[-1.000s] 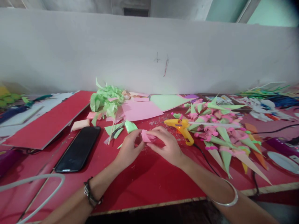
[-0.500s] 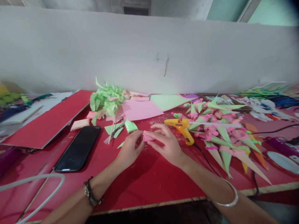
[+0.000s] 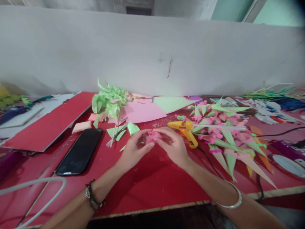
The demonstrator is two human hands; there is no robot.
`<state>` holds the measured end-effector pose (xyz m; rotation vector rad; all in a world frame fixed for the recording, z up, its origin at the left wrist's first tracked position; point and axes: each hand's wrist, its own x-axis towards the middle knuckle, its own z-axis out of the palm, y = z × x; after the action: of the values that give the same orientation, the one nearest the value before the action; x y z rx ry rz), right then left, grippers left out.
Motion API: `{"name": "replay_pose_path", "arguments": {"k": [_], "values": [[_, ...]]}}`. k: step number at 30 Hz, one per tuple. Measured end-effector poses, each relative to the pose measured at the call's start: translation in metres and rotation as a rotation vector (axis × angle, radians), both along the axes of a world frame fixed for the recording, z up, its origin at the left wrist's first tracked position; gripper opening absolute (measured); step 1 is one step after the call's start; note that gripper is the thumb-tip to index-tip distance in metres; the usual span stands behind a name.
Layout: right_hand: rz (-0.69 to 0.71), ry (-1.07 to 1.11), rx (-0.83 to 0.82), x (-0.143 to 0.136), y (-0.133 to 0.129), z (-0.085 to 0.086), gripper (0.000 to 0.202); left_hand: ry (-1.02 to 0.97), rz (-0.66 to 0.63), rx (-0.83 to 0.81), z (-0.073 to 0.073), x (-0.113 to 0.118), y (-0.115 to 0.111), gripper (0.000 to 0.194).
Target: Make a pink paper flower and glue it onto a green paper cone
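Observation:
Between my two hands is a small pink paper rose, its rolled spiral facing up toward me. My left hand grips it from the left with thumb and fingers. From the right, my right hand pinches its other edge, fingertips meeting near the top. Just right of my right hand lies a yellow hot glue gun with a small orange light and a clear glue stick in its back. Beyond my left hand sit a green packet and scissors among green paper scraps.
A black phone lies on the red table at left, beside a red board. Crumpled green paper and pink sheets are at the back. Several paper cone flowers pile up at right. A white partition stands behind.
The pink rose has been turned so its spiral top now shows. My left thumb has come forward onto it, and my right fingers have closed in around it.

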<state>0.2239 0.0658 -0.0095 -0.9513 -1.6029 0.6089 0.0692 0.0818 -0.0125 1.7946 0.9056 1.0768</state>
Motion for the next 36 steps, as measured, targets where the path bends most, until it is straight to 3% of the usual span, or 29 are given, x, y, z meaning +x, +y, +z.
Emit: {"name": "replay_pose_path", "arguments": {"k": [7,12,17,27,32,36], "values": [[0.040,0.320,-0.200,-0.004,0.001,-0.003,0.022,-0.065,0.013,0.169,-0.003,-0.007,-0.001,0.059],[0.099,0.446,-0.242,-0.004,0.004,-0.009,0.023,-0.016,0.005,0.249,0.000,-0.005,-0.003,0.048],[0.183,0.531,-0.306,-0.004,0.004,-0.011,0.023,0.002,0.077,0.306,0.004,-0.002,-0.006,0.036],[0.385,0.639,-0.446,-0.006,0.001,0.000,0.016,0.034,0.105,0.280,0.005,-0.005,-0.004,0.028],[0.438,0.594,-0.443,-0.005,0.001,0.001,0.015,-0.009,0.013,0.200,0.004,-0.008,-0.003,0.030],[0.477,0.488,-0.401,-0.002,0.003,-0.004,0.013,0.004,-0.038,0.234,0.005,-0.011,-0.003,0.030]]}}
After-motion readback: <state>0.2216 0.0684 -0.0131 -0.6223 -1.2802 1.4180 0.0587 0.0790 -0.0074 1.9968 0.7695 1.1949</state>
